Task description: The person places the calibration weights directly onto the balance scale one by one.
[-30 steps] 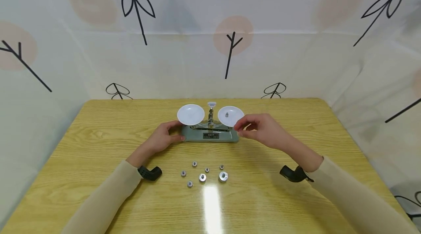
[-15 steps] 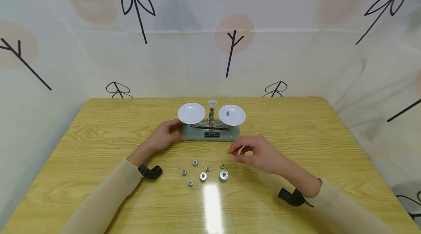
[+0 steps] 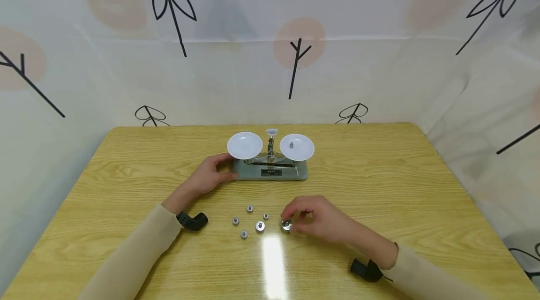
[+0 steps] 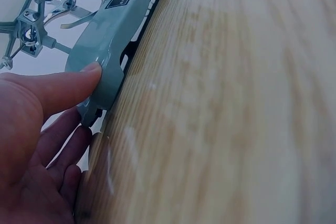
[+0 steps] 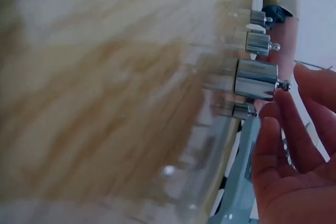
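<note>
A balance scale (image 3: 270, 173) with a grey-green base and two white pans stands at the table's back. My left hand (image 3: 206, 176) grips the base's left end. In the left wrist view the thumb (image 4: 79, 85) lies on its surface, fingers behind. My right hand (image 3: 316, 218) is over the largest silver knobbed weight (image 3: 286, 226), with thumb and fingers apart near its knob. In the right wrist view that weight (image 5: 256, 80) stands on the table beside the fingertips. A smaller weight (image 5: 244, 110) is close by; the fingers cover its place in the head view.
Several other weights stand left of the right hand, among them a medium one (image 3: 260, 226). One small weight (image 3: 291, 145) sits on the right pan (image 3: 301, 152). The left pan (image 3: 244, 145) holds nothing visible. Patterned cloth (image 3: 236, 79) closes off the table's back.
My right hand has moved from beside the right pan down toward the front, to the largest weight. My left hand stays on the scale's base.
</note>
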Demonstrator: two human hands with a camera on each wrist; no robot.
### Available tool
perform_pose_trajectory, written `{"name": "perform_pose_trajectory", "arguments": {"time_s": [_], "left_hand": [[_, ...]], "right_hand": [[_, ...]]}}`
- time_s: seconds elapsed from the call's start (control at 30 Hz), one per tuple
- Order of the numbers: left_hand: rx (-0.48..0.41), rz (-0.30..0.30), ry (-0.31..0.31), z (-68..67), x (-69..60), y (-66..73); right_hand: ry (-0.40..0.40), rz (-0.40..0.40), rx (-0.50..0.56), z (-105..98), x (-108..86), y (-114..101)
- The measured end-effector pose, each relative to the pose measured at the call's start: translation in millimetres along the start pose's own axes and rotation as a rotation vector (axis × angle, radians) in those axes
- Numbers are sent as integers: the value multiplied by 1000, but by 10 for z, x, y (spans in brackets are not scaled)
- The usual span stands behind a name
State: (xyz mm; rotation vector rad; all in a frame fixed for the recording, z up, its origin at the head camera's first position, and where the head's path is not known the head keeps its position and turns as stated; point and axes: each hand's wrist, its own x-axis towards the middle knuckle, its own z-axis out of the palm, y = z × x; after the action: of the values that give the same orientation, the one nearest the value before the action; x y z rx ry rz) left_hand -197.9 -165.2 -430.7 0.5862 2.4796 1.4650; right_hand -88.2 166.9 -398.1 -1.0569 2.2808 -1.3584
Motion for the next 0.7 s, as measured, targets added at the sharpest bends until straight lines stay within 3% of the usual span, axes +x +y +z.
{"name": "perform_pose_trajectory", "arguments": {"time_s": [0.17,0.7], "left_hand": [[-6,0,0,-1,-9,6],[-10,1,5,15,-15,11]], "right_hand": [[-43,14,30,32,-7,10],[-112,53,-26,49,17,42]]}}
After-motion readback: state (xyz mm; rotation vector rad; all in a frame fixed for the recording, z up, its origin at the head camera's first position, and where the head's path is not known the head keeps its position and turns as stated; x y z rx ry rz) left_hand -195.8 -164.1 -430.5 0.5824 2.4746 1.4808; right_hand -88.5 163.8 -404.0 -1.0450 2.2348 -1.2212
